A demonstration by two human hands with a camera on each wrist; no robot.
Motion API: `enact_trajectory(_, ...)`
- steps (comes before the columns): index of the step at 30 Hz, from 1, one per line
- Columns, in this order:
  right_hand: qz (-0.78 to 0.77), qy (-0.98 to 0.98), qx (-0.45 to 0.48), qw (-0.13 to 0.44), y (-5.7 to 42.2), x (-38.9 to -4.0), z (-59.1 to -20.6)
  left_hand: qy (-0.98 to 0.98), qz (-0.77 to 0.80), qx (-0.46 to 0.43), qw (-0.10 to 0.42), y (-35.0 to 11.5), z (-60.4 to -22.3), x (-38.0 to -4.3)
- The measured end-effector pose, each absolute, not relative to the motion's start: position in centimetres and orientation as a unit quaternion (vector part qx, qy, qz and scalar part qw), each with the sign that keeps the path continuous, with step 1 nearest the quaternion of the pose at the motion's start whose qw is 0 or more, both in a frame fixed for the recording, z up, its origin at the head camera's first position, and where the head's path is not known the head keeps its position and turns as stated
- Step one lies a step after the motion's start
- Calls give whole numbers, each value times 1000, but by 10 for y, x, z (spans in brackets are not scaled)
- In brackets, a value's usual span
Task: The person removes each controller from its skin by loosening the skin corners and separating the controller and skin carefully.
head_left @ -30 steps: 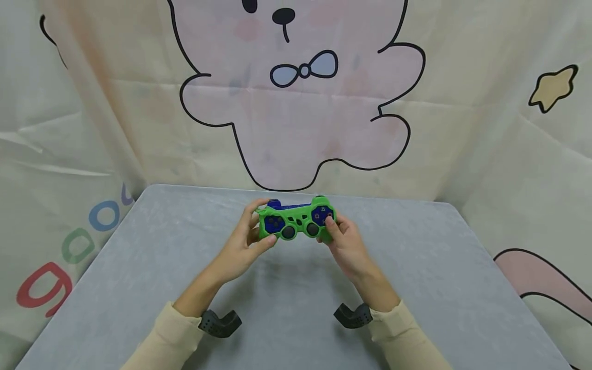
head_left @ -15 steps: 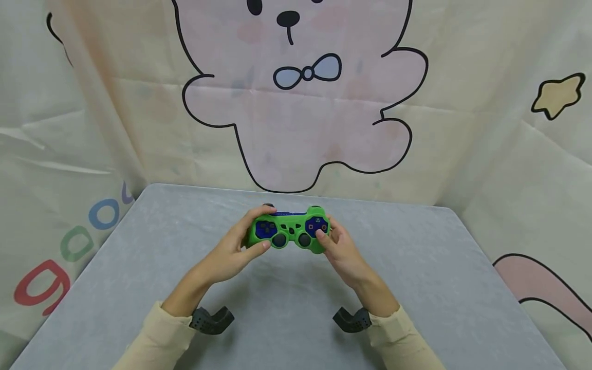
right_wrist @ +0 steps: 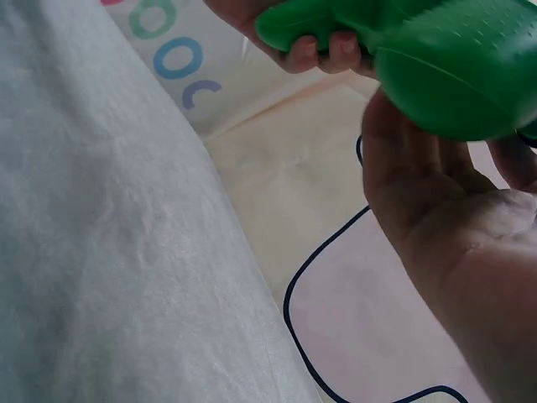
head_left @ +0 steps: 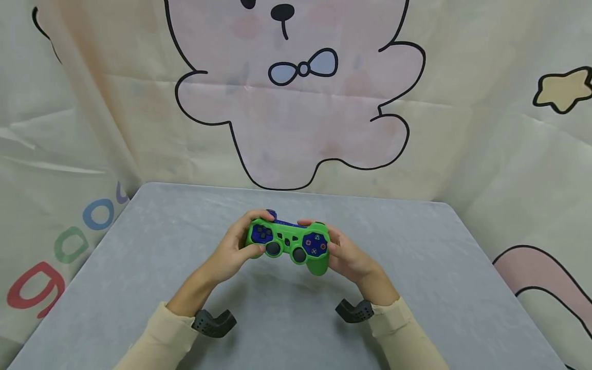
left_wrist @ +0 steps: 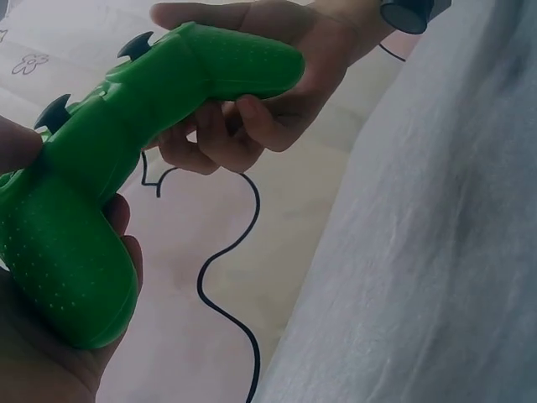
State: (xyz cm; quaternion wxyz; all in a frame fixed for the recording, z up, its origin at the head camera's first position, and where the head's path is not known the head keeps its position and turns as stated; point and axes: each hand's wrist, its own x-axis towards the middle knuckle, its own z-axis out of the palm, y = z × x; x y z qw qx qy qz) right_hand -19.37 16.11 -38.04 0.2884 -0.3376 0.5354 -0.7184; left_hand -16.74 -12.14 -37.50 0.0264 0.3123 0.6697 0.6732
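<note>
Two hands support one green game controller with blue button panels, raised above the table centre, its right end lower. Left hand: closed around the left handle, index finger on the top edge, thumb beside the left stick. Right hand: loosely closed, fingers bent behind the right handle, thumb at its outer edge; the left-wrist view shows the handle between thumb and fingers. Each wrist carries a black bracket-shaped device at the cuff of a cream sleeve. Below: a table covered in grey cloth. Behind: a pale curtain printed with a pink figure wearing a blue bow tie.
</note>
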Motion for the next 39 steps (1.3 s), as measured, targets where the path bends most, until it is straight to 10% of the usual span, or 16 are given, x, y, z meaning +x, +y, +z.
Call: enact_trajectory(39, -550, 598, -481, 329, 164, -195, -381, 687, 614, 379, 84, -123, -376, -161)
